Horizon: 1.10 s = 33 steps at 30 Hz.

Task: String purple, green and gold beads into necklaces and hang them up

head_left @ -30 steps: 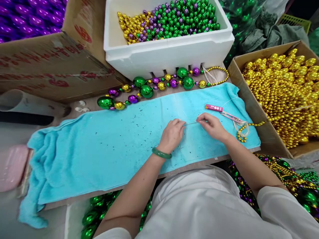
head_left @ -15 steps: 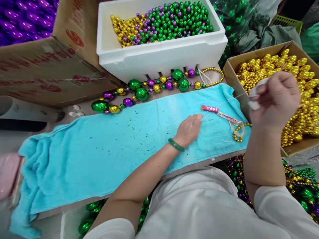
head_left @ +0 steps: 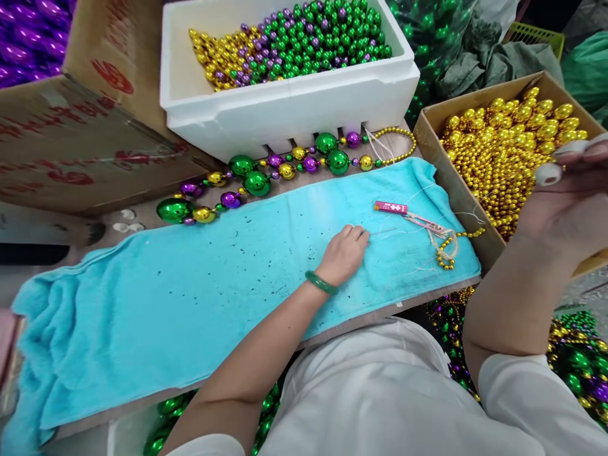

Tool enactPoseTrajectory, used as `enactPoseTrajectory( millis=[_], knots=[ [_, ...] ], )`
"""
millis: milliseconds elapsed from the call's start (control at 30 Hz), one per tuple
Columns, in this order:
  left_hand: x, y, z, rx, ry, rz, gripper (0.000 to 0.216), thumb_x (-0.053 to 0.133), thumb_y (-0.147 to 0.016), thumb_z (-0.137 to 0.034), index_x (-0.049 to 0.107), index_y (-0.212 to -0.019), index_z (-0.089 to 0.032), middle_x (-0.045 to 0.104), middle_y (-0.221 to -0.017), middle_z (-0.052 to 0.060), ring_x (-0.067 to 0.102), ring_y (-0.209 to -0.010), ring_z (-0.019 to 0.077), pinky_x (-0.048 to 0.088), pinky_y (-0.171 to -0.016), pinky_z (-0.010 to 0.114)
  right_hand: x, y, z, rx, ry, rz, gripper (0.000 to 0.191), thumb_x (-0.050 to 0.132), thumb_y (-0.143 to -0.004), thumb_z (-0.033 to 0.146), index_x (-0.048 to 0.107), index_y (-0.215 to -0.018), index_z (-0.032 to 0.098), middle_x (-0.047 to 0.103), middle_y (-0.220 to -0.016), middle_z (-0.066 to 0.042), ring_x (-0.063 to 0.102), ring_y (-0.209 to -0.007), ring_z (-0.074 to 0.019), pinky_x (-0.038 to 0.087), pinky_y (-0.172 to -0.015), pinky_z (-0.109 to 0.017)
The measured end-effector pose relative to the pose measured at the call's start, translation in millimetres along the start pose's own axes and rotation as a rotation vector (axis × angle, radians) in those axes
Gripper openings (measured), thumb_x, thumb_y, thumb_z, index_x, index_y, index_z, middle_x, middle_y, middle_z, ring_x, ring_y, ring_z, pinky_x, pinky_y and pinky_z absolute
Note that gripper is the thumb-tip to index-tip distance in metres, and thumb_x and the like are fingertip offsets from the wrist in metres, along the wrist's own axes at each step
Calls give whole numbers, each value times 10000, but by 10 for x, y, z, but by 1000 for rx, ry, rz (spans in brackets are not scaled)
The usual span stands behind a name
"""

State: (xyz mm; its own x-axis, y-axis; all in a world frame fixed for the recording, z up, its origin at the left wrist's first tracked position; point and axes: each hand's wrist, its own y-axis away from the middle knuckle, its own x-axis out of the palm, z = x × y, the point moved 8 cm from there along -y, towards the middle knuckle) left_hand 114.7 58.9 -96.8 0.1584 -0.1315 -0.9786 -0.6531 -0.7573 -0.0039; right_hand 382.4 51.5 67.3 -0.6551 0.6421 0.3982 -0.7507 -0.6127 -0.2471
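My left hand (head_left: 344, 253) rests on the turquoise towel (head_left: 199, 278), fingers curled and pinching a thin needle or thread that lies towards the pink-handled snips (head_left: 411, 215). A green bangle sits on that wrist. My right hand (head_left: 567, 202) is raised at the right edge, above the cardboard box of gold beads (head_left: 503, 152), its fingers closed as if pulling a fine white thread; the thread itself barely shows. A short strand of small gold beads (head_left: 449, 248) lies on the towel by the snips.
A finished strand of big green, purple and gold balls (head_left: 266, 174) lies behind the towel. A white foam box (head_left: 289, 107) holds mixed beads. Cardboard boxes stand at the left, with purple beads at top left. More bead strands lie under the table edge.
My right hand left the towel, rose and swung right and up over the gold bead box. My left hand stayed pinching on the towel. The view drifted slightly.
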Motion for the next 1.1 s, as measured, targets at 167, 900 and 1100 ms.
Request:
enactPoseTrajectory(
  millis=[167,900,1100],
  knots=[
    [23,-81,-51,-36,-56,67,234,378,-901,-110,599,-958,-162,591,-981,108,500,-952,247,478,-746,354,139,66,191,-328,-33,147,211,453,-869,93,559,-724,204,533,-555,77,547,-498,-63,387,-432,-210],
    [-884,691,613,-497,612,-282,298,520,-876,-347,695,-1098,-252,689,-767,26,621,-671,157,488,-662,268,460,855,-663,276,238,370,74,686,-715,228,640,-720,170,481,-467,55,379,-363,-59,248,-315,-179],
    [-620,836,536,-590,1047,-238,377,563,-844,-343,644,-1199,-241,683,-762,14,613,-581,109,475,-522,208,970,1793,-1045,644,143,617,187,713,-680,337,598,-689,189,623,-759,-11,634,-660,-135,538,-482,-241]
  ],
)
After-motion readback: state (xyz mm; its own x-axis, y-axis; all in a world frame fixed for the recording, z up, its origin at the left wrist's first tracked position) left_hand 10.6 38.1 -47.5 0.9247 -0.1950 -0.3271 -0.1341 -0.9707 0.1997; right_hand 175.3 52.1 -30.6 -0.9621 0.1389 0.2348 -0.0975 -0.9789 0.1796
